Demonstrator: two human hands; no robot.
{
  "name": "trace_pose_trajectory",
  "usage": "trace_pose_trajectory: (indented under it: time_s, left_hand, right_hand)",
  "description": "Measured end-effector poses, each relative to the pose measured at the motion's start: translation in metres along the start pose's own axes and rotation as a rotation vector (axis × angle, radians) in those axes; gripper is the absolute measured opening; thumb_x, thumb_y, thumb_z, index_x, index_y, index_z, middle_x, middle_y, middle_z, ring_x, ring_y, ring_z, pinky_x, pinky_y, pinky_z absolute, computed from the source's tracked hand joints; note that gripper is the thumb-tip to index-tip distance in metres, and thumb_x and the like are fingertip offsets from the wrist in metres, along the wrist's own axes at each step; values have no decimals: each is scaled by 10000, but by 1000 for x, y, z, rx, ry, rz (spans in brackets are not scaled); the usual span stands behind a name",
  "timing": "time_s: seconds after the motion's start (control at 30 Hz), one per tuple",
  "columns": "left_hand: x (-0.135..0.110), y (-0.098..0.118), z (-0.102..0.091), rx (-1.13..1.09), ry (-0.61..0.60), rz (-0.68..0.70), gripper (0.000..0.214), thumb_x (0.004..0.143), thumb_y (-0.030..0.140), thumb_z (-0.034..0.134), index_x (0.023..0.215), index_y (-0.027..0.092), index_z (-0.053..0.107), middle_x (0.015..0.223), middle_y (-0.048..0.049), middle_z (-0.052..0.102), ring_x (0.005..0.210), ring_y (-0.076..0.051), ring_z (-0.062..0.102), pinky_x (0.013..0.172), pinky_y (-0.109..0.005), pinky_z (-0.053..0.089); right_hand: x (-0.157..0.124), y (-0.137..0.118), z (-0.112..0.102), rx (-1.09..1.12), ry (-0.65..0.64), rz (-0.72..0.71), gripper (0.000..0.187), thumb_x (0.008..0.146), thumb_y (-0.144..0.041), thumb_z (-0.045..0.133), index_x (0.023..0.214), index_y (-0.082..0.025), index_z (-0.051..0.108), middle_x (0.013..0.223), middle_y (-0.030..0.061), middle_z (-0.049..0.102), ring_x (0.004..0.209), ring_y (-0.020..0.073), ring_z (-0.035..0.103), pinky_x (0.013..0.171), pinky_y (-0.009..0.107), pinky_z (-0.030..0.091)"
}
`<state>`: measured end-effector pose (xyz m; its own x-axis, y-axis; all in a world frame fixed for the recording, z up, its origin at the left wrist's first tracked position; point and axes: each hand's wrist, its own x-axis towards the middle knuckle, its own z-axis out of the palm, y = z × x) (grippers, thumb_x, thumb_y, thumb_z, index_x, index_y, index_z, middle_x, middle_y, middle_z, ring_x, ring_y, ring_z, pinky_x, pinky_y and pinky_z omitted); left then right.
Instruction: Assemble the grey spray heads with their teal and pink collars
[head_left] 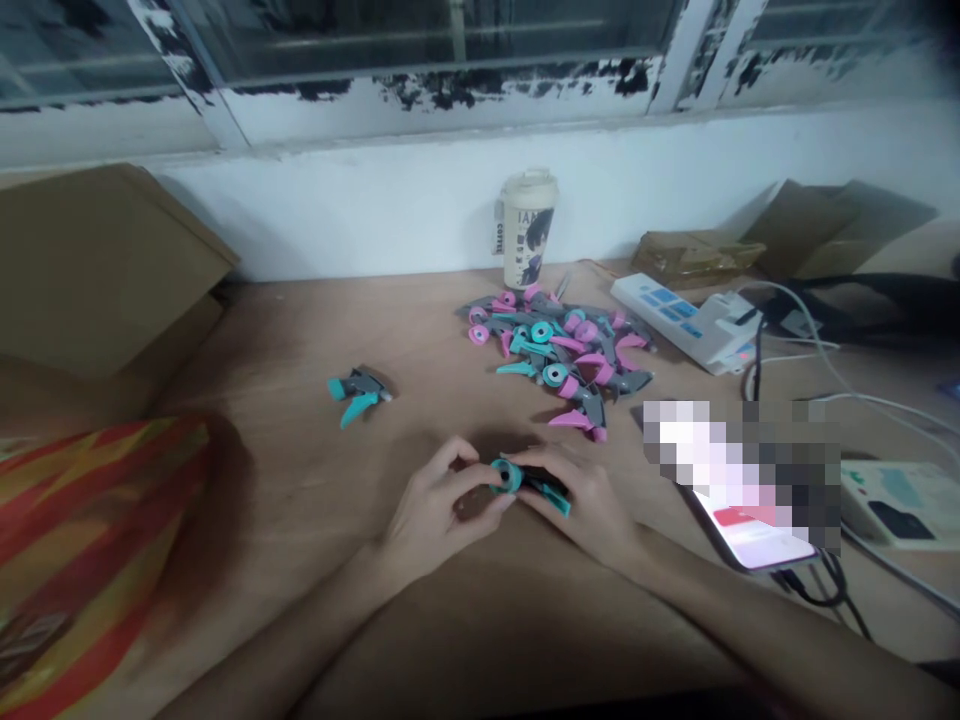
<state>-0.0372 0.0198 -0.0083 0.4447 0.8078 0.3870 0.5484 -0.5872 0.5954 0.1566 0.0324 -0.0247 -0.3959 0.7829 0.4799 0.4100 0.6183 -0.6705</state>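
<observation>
Both hands meet over the near middle of the table, around one teal and grey trigger spray head. My left hand pinches its round teal collar between thumb and fingers. Around the grey body and teal trigger is my right hand, with its fingers closed; they hide part of the body. A similar teal and grey spray head lies alone to the left, beyond my left hand. Farther off, a heap of spray heads in pink, teal and grey spreads over the table.
A lidded coffee cup stands behind the heap by the wall. On the right are a white power strip, a lit phone, cables and a small box. Cardboard and a red-yellow striped bag occupy the left.
</observation>
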Motion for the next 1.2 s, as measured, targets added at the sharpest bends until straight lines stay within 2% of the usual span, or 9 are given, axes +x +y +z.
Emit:
trace_pose_trajectory:
  time_s: [0.1,0.3,0.47,0.67,0.77,0.87,0.9,1.03,1.2]
  left_hand:
    - [-2,2,3,-5,-11,10,128,815,225,581,940,206,597,872,-24,472,661,-95,500,554,-205,455]
    - [2,3,3,66,26,-81,115,808,228,576,922,215,590,877,-19,473,687,-106,516,603,-233,468]
    - [3,8,6,50,18,-145,348,712,274,691,1003,201,513,946,-31,551,741,-134,551,613,-246,480]
    - [2,16,2,153,86,-65,269,822,271,603,1086,230,569,862,-10,580,703,-113,565,635,-230,490]
    - [9,11,-14,250,193,-108,286,822,282,606,1105,244,583,983,-22,601,763,-128,608,681,-249,513]
    - [17,-4,-43,324,335,-330,295,776,352,651,1047,242,611,1054,-8,611,693,-139,637,651,-274,539]
    - [20,-11,-54,312,389,-427,330,758,377,664,1058,252,605,1063,6,617,715,-162,650,641,-284,544]
    - [22,-45,-88,232,535,-572,335,735,379,680,1025,234,595,957,-8,673,778,-214,671,653,-336,565]
    - [17,-68,-96,456,526,-553,306,717,356,684,976,208,615,973,-57,665,938,-286,632,814,-459,516]
  right_hand:
    - [0,0,-1,3,-4,13,235,806,-169,592,1034,-225,597,964,40,692,893,191,649,772,346,523]
    - [2,0,-4,2,18,51,237,801,-192,607,1032,-240,599,969,31,694,908,198,644,798,363,511]
    - [0,-4,-2,-3,-33,-24,205,785,-146,603,974,-225,587,912,29,690,840,194,642,739,346,508]
    - [-2,-6,0,17,14,-9,261,777,-178,623,1024,-213,547,956,47,664,891,194,621,768,340,506]
    - [0,-3,-2,11,54,-5,438,767,-313,660,1154,-220,479,1113,78,613,1052,220,565,883,390,476]
    - [4,1,-5,-26,78,7,561,749,-433,658,1216,-220,430,1187,99,567,1135,248,507,949,447,432]
    - [4,2,-5,-39,75,17,558,748,-455,650,1207,-218,439,1167,96,574,1124,251,511,945,452,431]
    - [4,2,-3,-77,29,39,392,790,-424,614,1097,-200,523,1050,75,611,1034,236,549,897,427,455]
    - [2,-3,1,-71,-14,17,241,820,-353,595,999,-195,565,997,65,626,981,212,571,860,404,457]
